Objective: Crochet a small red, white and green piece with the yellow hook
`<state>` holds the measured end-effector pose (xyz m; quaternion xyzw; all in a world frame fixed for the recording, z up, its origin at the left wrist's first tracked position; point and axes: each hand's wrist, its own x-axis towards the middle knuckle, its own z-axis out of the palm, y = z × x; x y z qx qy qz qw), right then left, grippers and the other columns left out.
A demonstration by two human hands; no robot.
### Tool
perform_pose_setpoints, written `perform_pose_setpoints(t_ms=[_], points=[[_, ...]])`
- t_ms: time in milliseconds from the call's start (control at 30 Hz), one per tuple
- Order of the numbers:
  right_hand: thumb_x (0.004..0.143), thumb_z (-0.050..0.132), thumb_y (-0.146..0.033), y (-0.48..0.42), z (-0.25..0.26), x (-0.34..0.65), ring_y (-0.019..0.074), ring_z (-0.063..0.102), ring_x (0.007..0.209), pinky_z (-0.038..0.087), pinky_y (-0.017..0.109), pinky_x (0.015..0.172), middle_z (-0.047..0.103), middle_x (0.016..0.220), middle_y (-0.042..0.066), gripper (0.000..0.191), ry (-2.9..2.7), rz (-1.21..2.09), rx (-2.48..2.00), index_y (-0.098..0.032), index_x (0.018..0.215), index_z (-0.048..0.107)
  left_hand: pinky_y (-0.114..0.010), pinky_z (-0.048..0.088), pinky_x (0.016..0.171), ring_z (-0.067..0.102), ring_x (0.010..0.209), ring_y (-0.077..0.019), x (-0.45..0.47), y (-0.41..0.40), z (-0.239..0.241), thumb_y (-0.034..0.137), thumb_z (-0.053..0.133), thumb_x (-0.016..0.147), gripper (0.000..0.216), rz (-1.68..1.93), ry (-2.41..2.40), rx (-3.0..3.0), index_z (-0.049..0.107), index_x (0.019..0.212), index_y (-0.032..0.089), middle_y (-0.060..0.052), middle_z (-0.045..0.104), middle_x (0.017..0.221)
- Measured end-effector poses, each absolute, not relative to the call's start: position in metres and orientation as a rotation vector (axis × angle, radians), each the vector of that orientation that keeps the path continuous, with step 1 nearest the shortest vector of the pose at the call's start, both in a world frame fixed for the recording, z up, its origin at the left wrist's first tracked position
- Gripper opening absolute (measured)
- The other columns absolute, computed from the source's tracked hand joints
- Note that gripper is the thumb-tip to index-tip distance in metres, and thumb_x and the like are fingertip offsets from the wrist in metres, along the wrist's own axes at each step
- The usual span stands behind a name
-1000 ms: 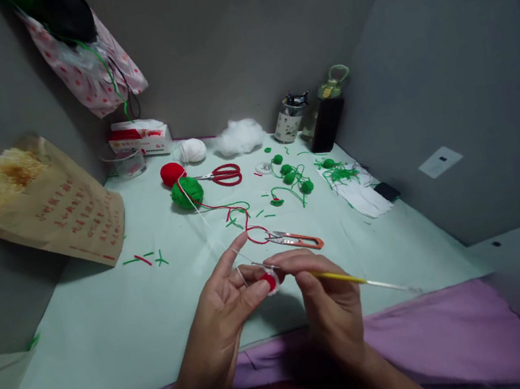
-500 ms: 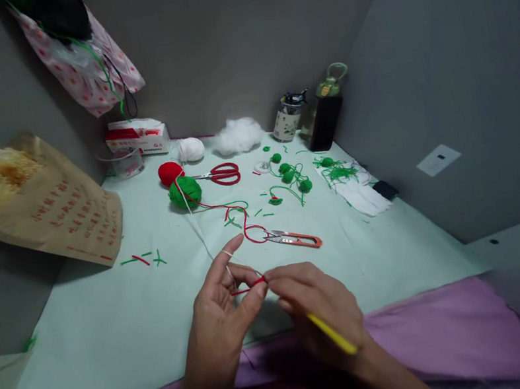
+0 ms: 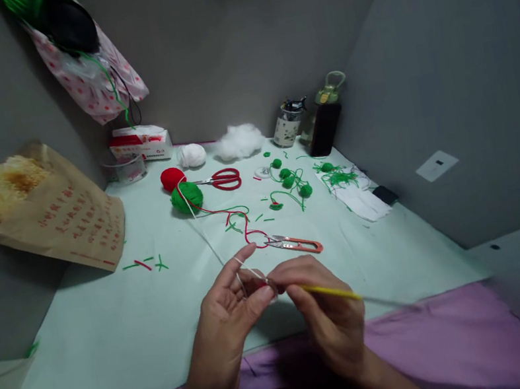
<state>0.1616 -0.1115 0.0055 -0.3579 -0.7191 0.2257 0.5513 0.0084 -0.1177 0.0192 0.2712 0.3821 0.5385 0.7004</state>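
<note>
My left hand (image 3: pixel 230 310) pinches a small red and white crochet piece (image 3: pixel 262 286) between thumb and fingers, with white yarn looped over its raised forefinger. My right hand (image 3: pixel 323 307) grips a yellow-handled crochet hook (image 3: pixel 337 292), its tip at the piece and its handle pointing right. Both hands hover above the near edge of the pale green table (image 3: pixel 110 315). White and red strands run from the piece back to a green yarn ball (image 3: pixel 186 196) and a red yarn ball (image 3: pixel 172 178).
Orange thread snips (image 3: pixel 295 242) lie just beyond my hands. Red scissors (image 3: pixel 222 179), small green crochet pieces (image 3: pixel 290 177), white stuffing (image 3: pixel 239 140), a jar (image 3: pixel 287 125) and a dark bottle (image 3: pixel 324 117) stand further back. A brown paper bag (image 3: pixel 49 215) leans at left. Purple cloth (image 3: pixel 446 336) covers the near edge.
My right hand turned the hook from pointing down toward me back to pointing right, its tip staying at the piece. The left hand kept its pinch, forefinger still raised.
</note>
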Motion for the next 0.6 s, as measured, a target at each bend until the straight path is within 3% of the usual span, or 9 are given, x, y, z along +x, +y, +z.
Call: perform_pose_setpoints(t_ms=[133, 300, 467, 600], points=[[0.098, 0.061, -0.010, -0.112, 0.003, 0.168, 0.0230, 0.072, 0.099, 0.062, 0.036, 0.080, 0.074, 0.109, 0.010, 0.040, -1.862, 0.346, -0.804, -0.029, 0.131, 0.071, -0.028, 0.050, 0.088, 0.063, 0.086, -0.0155, 0.005, -0.113, 0.018, 0.027, 0.090, 0.077, 0.056, 1.127, 0.760, 0.434, 0.073, 0.130, 0.019, -0.003, 0.071, 0.089], [0.103, 0.055, -0.016, -0.109, 0.011, 0.166, 0.0182, 0.067, 0.079, 0.059, 0.033, 0.072, 0.071, 0.085, 0.004, 0.023, -1.474, 0.715, -0.819, -0.025, 0.105, 0.076, -0.025, 0.049, 0.086, 0.060, 0.079, -0.0120, 0.001, -0.109, 0.021, 0.024, 0.088, 0.079, 0.044, 1.159, 0.790, 0.393, 0.078, 0.122, 0.017, 0.000, 0.067, 0.085], [0.101, 0.063, -0.022, -0.105, 0.011, 0.159, 0.0198, 0.071, 0.089, 0.059, 0.033, 0.078, 0.077, 0.093, 0.006, 0.017, -1.457, 0.877, -0.803, -0.024, 0.100, 0.079, -0.027, 0.049, 0.088, 0.063, 0.085, -0.0146, 0.005, -0.114, 0.020, 0.026, 0.088, 0.081, 0.045, 1.178, 0.829, 0.627, 0.078, 0.124, 0.027, 0.000, 0.070, 0.085], [0.102, 0.062, -0.029, -0.100, 0.007, 0.159, 0.0169, 0.071, 0.073, 0.059, 0.030, 0.068, 0.078, 0.088, 0.005, 0.017, -1.237, 1.122, -0.767, -0.023, 0.100, 0.077, -0.035, 0.047, 0.097, 0.067, 0.095, -0.0191, 0.003, -0.115, 0.018, 0.029, 0.088, 0.081, 0.046, 1.139, 0.814, 0.605, 0.077, 0.126, 0.030, -0.001, 0.070, 0.094]])
